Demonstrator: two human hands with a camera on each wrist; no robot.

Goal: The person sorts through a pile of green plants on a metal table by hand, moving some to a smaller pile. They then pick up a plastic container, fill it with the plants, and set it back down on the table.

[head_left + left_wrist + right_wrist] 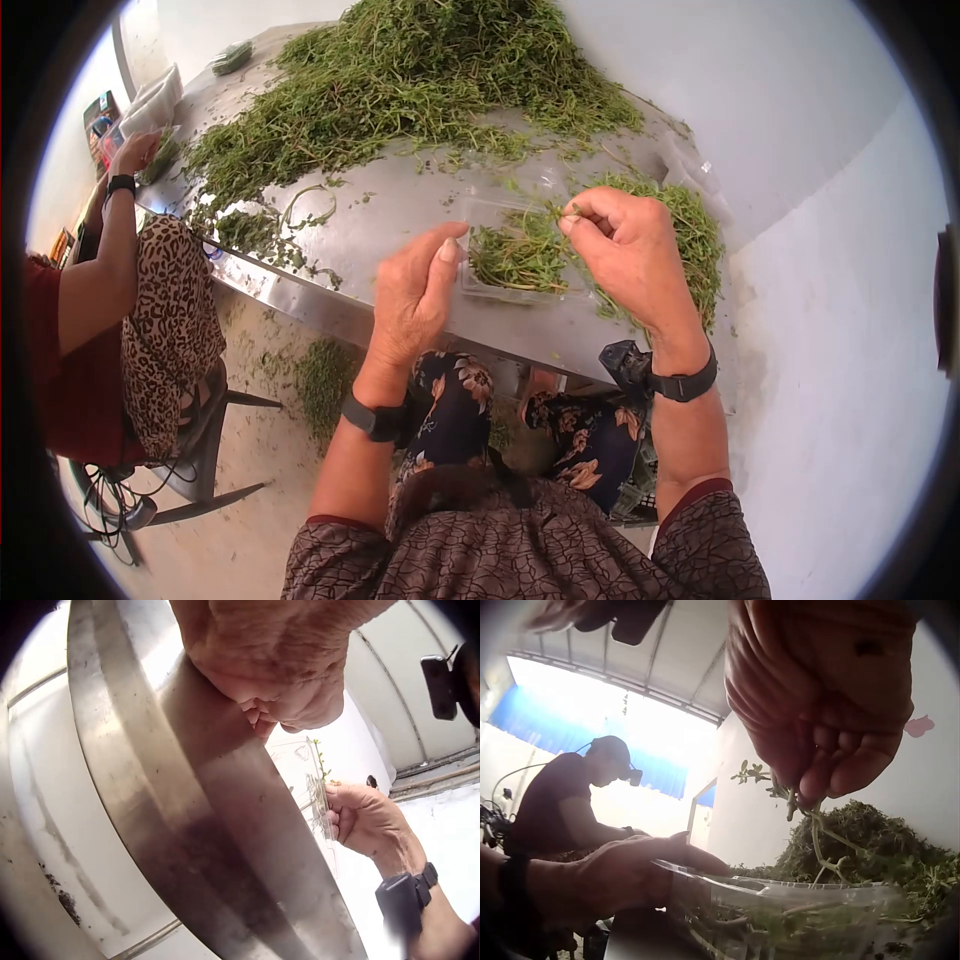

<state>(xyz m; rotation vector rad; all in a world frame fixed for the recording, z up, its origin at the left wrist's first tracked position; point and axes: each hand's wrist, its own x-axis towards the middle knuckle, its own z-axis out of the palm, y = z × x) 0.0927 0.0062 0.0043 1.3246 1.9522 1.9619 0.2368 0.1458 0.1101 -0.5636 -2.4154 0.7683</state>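
Between thumb and fingertips, my right hand (pixel 632 245) pinches a green sprig (pixel 791 802) with small leaves and a pale stem trailing down. It is over the right side of a clear plastic container (pixel 515 294), which holds a loose layer of cut green stems (pixel 520 255). My left hand (pixel 415 290) is at the container's left side, its fingers fairly straight and the thumb extended. In the right wrist view, the left hand's fingers lie along the container's rim. The left wrist view shows the left palm close to the metal table edge.
A large heap of greens (pixel 430 80) covers the back of the metal table (pixel 400 190). A smaller pile (pixel 690 235) lies right of the container, beside the wall. Scattered bits (pixel 250 230) lie at left. Another person (pixel 95 290) sits at left, handling a container.
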